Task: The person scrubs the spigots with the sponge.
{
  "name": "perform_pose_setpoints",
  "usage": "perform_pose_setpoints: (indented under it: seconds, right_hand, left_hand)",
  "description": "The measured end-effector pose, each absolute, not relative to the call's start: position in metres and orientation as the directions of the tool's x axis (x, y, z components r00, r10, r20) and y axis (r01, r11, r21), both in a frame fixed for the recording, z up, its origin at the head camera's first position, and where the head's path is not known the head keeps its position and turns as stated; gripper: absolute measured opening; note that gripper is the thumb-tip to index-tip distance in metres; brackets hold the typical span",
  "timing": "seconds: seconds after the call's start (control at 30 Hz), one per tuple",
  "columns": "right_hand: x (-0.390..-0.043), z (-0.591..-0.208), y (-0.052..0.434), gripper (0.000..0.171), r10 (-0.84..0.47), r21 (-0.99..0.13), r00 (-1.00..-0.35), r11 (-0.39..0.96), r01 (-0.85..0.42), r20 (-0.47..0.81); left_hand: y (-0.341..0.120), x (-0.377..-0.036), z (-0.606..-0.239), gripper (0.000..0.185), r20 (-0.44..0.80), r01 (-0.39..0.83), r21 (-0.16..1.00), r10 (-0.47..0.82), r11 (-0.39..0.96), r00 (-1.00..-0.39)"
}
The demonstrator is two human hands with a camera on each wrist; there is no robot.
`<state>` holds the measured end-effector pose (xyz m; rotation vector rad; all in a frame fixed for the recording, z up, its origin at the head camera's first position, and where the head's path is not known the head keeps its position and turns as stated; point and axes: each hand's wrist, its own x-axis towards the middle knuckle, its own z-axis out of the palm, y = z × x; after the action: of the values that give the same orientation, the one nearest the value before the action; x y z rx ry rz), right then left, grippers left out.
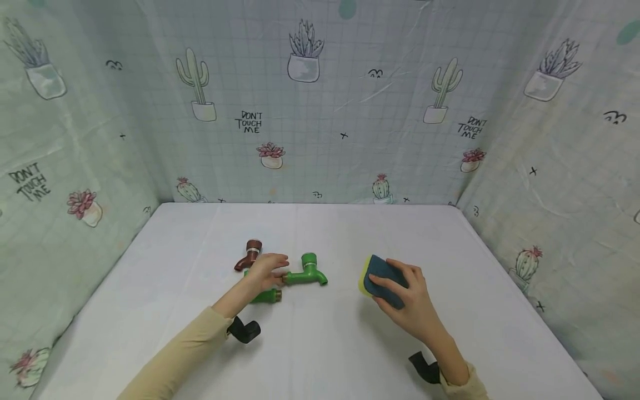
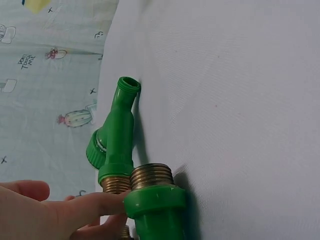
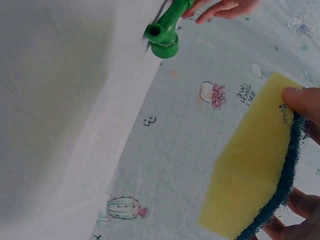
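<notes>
My right hand [image 1: 419, 311] grips a sponge [image 1: 387, 278] above the table, thumb on one side and fingers on the other. The right wrist view shows its yellow foam [image 3: 252, 157] and dark blue-green scouring layer [image 3: 280, 197]. On the left, my left hand [image 1: 262, 273] reaches over several plastic taps with its fingers loosely extended. Just past its fingertips lies a green tap [image 1: 309, 274] with a brass thread. A second green tap [image 1: 267, 296] is partly hidden under the hand; in the left wrist view a finger reaches its collar [image 2: 155, 200]. Behind the hand lies a brown tap [image 1: 251, 254].
The taps lie on a white-covered table [image 1: 325, 344]. A cactus-print curtain [image 1: 320, 100] hangs along the back and both sides. Black curved pieces [image 1: 245, 330] stick out at both wrists.
</notes>
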<state>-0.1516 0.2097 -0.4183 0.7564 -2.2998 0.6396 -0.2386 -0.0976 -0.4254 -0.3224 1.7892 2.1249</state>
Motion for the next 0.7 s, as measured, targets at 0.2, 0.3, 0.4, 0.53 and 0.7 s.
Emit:
perform_pose_setpoints:
  seconds: [0.2, 0.3, 0.4, 0.53, 0.7]
  right_hand:
    - [-0.152, -0.420, 0.210, 0.046, -0.349, -0.244, -0.637, 0.715, -0.656, 0.688]
    - [-0.153, -0.421, 0.209, 0.046, -0.352, -0.237, -0.626, 0.711, -0.662, 0.695]
    - [-0.154, -0.422, 0.210, 0.047, -0.352, -0.230, -0.622, 0.713, -0.663, 0.700]
    - [-0.155, -0.424, 0.211, 0.050, -0.352, -0.208, -0.608, 0.721, -0.661, 0.711]
    - [-0.158, -0.424, 0.215, 0.050, -0.361, -0.197, -0.604, 0.722, -0.664, 0.710]
  left_hand:
    - [-0.099, -0.236, -0.428, 0.043, -0.375, -0.384, 0.911, 0.089, -0.151, -0.923]
    - [-0.101, -0.235, -0.429, 0.043, -0.371, -0.381, 0.913, 0.092, -0.149, -0.924]
    - [-0.103, -0.232, -0.429, 0.043, -0.364, -0.373, 0.916, 0.088, -0.145, -0.927]
    - [-0.105, -0.227, -0.425, 0.042, -0.337, -0.347, 0.927, 0.091, -0.142, -0.937]
    - [-0.109, -0.218, -0.416, 0.042, -0.303, -0.320, 0.928, 0.115, -0.191, -0.946]
